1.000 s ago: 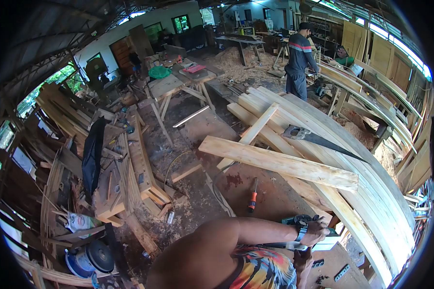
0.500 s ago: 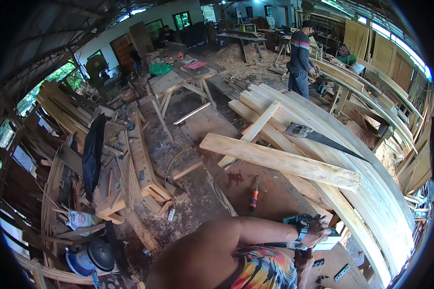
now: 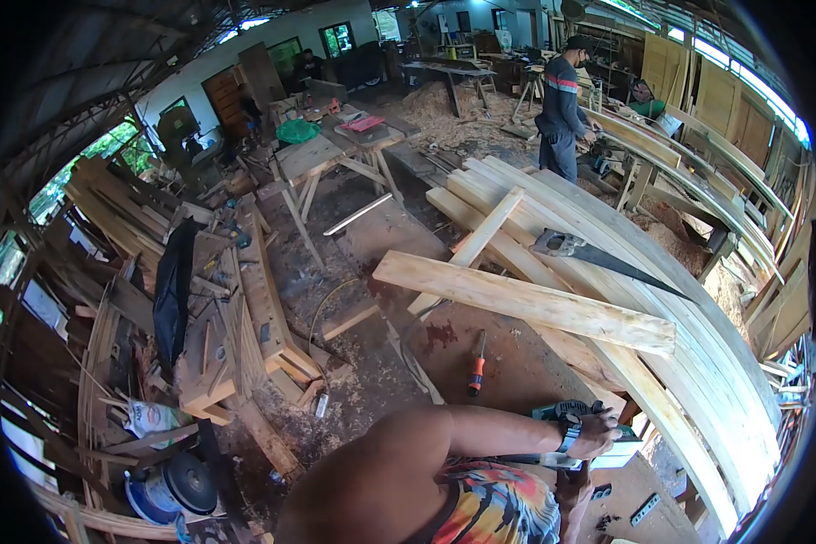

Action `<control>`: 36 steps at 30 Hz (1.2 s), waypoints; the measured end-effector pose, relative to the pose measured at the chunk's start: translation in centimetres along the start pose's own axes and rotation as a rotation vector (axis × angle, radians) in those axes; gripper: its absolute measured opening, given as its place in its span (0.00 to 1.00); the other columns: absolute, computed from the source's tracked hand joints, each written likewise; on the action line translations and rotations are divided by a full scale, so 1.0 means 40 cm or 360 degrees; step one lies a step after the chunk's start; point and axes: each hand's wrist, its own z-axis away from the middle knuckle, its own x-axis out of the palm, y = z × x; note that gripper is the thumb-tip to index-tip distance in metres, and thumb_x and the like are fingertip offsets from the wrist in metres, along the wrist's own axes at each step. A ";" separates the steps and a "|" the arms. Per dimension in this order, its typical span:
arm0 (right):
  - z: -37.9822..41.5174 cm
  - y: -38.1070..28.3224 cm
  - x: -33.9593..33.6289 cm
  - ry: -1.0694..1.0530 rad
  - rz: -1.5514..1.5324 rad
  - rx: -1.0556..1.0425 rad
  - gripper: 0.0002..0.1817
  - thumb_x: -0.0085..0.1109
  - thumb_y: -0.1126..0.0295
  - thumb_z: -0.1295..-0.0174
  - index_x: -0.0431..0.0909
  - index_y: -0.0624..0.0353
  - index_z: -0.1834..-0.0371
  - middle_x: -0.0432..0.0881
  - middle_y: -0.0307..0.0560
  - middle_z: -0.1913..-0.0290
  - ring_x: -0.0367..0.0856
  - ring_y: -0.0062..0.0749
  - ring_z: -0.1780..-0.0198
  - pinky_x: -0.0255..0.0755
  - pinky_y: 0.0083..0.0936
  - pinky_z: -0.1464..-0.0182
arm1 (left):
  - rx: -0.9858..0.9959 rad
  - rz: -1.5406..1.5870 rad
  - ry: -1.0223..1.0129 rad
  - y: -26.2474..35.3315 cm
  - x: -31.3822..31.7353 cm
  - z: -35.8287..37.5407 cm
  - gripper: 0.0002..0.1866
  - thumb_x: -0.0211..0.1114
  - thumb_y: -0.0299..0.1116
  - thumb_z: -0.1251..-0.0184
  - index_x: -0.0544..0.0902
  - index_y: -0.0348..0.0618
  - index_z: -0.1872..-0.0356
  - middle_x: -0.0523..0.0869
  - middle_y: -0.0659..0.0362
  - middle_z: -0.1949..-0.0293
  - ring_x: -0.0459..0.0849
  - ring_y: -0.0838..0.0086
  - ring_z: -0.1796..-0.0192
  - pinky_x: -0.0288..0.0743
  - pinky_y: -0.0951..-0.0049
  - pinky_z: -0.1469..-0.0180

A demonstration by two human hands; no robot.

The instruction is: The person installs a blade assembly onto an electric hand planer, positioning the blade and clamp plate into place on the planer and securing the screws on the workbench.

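Note:
My left hand (image 3: pixel 592 435), with a watch on its wrist, is curled over a dark green power tool (image 3: pixel 553 412) lying on the brown work surface. Much of the tool is hidden by that hand and forearm. Just below, close against the tool's near side, is my right hand (image 3: pixel 571 490), its fingers bent and partly covered; what it grips is hidden. A small black part (image 3: pixel 601 491) and a green-and-black strip (image 3: pixel 645 510) lie to the right of it. Farther up the surface rests a screwdriver (image 3: pixel 477 364) with an orange-and-black handle.
A short board (image 3: pixel 526 304) lies across stacked long planks (image 3: pixel 662 335), with a handsaw (image 3: pixel 607 261) on top. A person (image 3: pixel 560 113) stands behind the stack. Left are a wooden workbench (image 3: pixel 276 317), scrap lumber and a cable reel (image 3: pixel 172 487); a table (image 3: pixel 313 159) stands farther back.
The view has shifted very slightly. My left hand has tilted a little over the power tool; the boards, saw and screwdriver lie as before.

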 end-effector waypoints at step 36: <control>-0.113 -0.034 -0.016 0.0735 0.0963 -0.0210 0.07 0.61 0.70 0.38 0.75 0.59 0.72 0.82 0.56 0.70 0.83 0.59 0.69 0.72 0.52 0.67 | -0.0656 0.0556 0.0280 -0.003 -0.062 -0.027 0.08 0.64 0.28 0.55 0.80 0.42 0.70 0.87 0.48 0.68 0.85 0.49 0.58 0.70 0.50 0.48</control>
